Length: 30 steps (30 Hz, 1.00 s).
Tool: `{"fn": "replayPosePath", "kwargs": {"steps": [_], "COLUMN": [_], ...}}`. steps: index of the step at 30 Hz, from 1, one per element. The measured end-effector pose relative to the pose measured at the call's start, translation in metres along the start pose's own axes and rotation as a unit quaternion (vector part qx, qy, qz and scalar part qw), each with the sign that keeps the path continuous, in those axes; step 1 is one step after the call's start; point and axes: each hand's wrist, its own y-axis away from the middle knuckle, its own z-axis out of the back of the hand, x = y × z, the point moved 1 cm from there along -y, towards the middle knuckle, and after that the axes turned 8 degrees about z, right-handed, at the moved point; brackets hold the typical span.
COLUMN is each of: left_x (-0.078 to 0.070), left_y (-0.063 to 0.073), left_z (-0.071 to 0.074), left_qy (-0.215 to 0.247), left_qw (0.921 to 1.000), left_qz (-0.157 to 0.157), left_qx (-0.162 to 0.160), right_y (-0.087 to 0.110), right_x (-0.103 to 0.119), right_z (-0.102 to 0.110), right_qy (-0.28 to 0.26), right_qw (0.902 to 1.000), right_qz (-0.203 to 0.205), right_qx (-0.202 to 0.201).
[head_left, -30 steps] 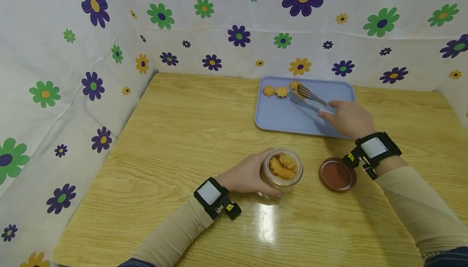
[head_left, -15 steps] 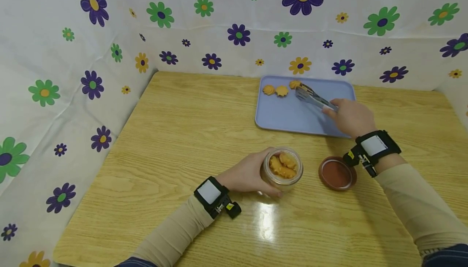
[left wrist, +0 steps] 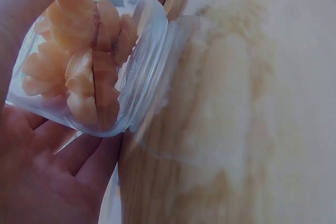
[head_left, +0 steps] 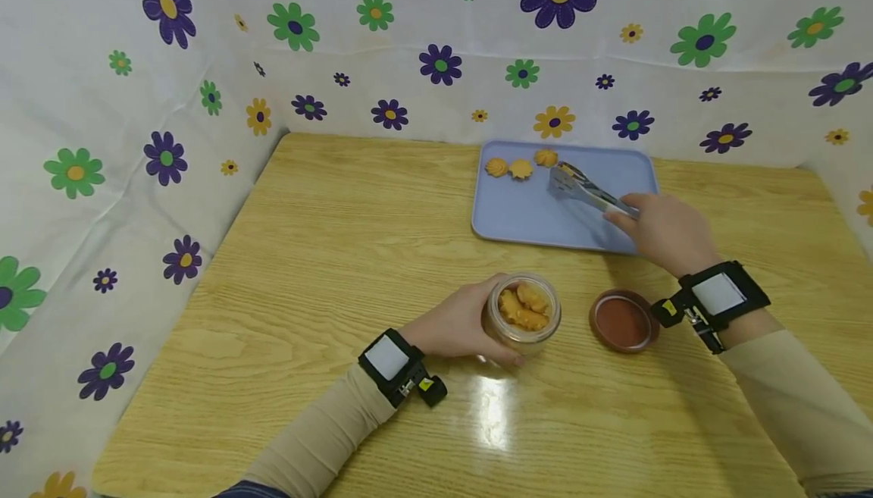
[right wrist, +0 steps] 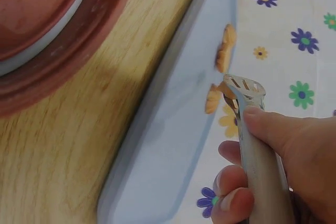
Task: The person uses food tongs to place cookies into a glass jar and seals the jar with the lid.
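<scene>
My left hand (head_left: 460, 324) holds the glass jar (head_left: 524, 337) around its side on the table. Several cookies (head_left: 524, 307) lie inside the uncovered jar; the left wrist view shows them through the glass (left wrist: 84, 61). In my right hand (head_left: 671, 233) is a pair of metal tongs (head_left: 593, 193), gripped by the handle over the blue tray (head_left: 518, 214). The tongs' slotted heads are closed around a cookie (right wrist: 227, 88), mostly hidden by the metal. Three other cookies (head_left: 520, 170) sit at the tray's far left corner.
A reddish-brown lid (head_left: 622, 321) lies inside up, right of the jar and near the right wrist. The wooden table (head_left: 327, 240) meets a flower-patterned cloth (head_left: 402, 43) at the back and left.
The tongs have closed on a cookie at the tray's back and drawn slightly away from the cookie beside it. My left hand and the jar stay in place.
</scene>
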Motion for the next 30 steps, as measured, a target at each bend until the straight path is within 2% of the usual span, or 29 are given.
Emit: {"fn": "replayPosePath", "kwargs": {"steps": [10, 22, 26, 30], "left_x": [-0.001, -0.001, -0.001, 0.0], "left_y": [0.0, 0.0, 0.0, -0.001], "left_z": [0.0, 0.001, 0.0, 0.0], "left_qy": [-0.004, -0.005, -0.004, -0.008], "left_qw": [1.0, 1.0, 1.0, 1.0], "left_qz": [0.005, 0.004, 0.003, 0.001], "left_qx": [-0.001, -0.003, -0.002, -0.002], "right_y": [0.033, 0.077, 0.089, 0.102], "right_x": [0.012, 0.042, 0.053, 0.063], "right_z": [0.029, 0.069, 0.077, 0.081], "right_qy": [-0.075, -0.075, -0.063, -0.03], "right_qw": [0.9971, 0.9944, 0.9939, 0.9929], "right_qz": [0.017, 0.061, 0.072, 0.1], "right_qx": [-0.005, -0.041, -0.055, -0.056]}}
